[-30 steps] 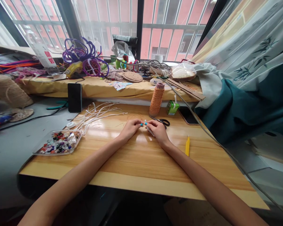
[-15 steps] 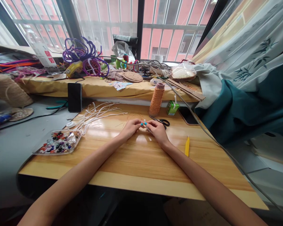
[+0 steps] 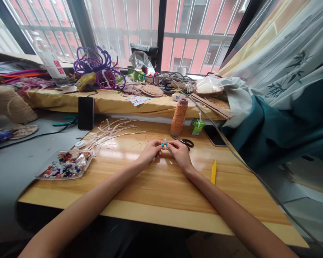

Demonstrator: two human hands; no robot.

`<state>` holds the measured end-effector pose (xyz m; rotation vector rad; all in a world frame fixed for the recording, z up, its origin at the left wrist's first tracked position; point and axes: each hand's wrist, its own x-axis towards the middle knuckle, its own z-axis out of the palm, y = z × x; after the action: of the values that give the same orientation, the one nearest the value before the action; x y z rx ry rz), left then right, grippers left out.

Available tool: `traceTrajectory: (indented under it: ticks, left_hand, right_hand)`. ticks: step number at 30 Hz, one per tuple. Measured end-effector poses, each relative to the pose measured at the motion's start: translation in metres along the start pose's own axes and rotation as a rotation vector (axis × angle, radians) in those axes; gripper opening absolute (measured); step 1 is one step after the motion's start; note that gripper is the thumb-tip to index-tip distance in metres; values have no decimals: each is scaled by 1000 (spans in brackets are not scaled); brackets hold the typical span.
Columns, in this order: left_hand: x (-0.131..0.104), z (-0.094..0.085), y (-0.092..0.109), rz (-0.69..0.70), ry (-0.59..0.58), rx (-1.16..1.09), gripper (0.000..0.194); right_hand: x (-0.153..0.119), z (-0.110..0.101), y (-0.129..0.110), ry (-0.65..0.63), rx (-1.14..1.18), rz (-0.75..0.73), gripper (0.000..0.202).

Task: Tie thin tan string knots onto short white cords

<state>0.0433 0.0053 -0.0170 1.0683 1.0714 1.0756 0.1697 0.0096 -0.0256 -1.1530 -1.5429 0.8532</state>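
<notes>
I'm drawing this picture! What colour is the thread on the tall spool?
Orange; the thread shows best in the head view.

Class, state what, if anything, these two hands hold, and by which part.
The right hand pinches a small white piece just below its protruding tip; whether the left hand also grips it cannot be told.

1 black phone (image 3: 86, 113) stands upright at left; a 2nd phone (image 3: 215, 135) lies flat beside a green drink carton (image 3: 197, 127); purple coils (image 3: 87, 66) sit on the cloth-covered ledge (image 3: 118, 102) before the barred window (image 3: 162, 32).
</notes>
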Motion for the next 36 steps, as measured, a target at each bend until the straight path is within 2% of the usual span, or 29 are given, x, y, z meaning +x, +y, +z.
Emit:
traceTrajectory:
  ticks: [6,16,24,28,32,36]
  left_hand:
    - [1,-2,-2,3,-65,-93,5]
    - [3,-7,0,-19,-144,-226,11]
    - [4,-7,1,-69,-130,-233,6]
    - [4,-8,1,-84,-127,-244,3]
    - [6,-9,0,-98,-122,-261,5]
    - [8,-11,-2,-89,-111,-257,5]
  right_hand:
    - [-1,1,1,-24,-7,14,25]
    - [1,-3,-5,-128,-192,-171,28]
    - [-1,-1,-3,-96,-89,-94,22]
    - [-2,-2,-3,-91,-219,-177,14]
    - [-2,-6,-2,-133,-456,-327,20]
    - [-2,-7,0,-184,-534,-424,26]
